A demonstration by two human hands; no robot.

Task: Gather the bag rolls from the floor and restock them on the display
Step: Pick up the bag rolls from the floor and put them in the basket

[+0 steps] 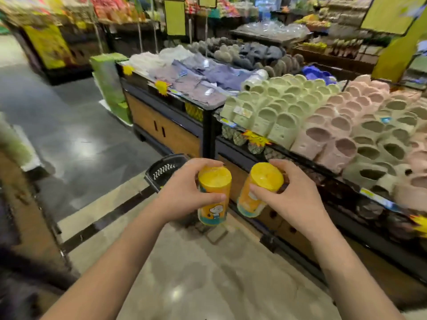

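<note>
Yellow-orange bag roll (pixel 213 195) in left hand (pixel 184 192), fingers and thumb curled round its top end; second roll (pixel 261 188) gripped likewise by right hand (pixel 293 197), tilted. Both off the floor (pixel 208 273), near the front edge of the display (pixel 233 147). Judgement: lift over that edge, seat one roll at a time beside the slippers (pixel 277 112), release only when stable.

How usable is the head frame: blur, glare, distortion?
Head view: motion blur smears the left edge and the far shelves; the centre is sharper, so the left hand gripping the left bag roll and the right hand gripping the right bag roll read fine. Head view: light glare on the glossy floor. Head view: wide-angle bowing bends the slipper display front rail.
</note>
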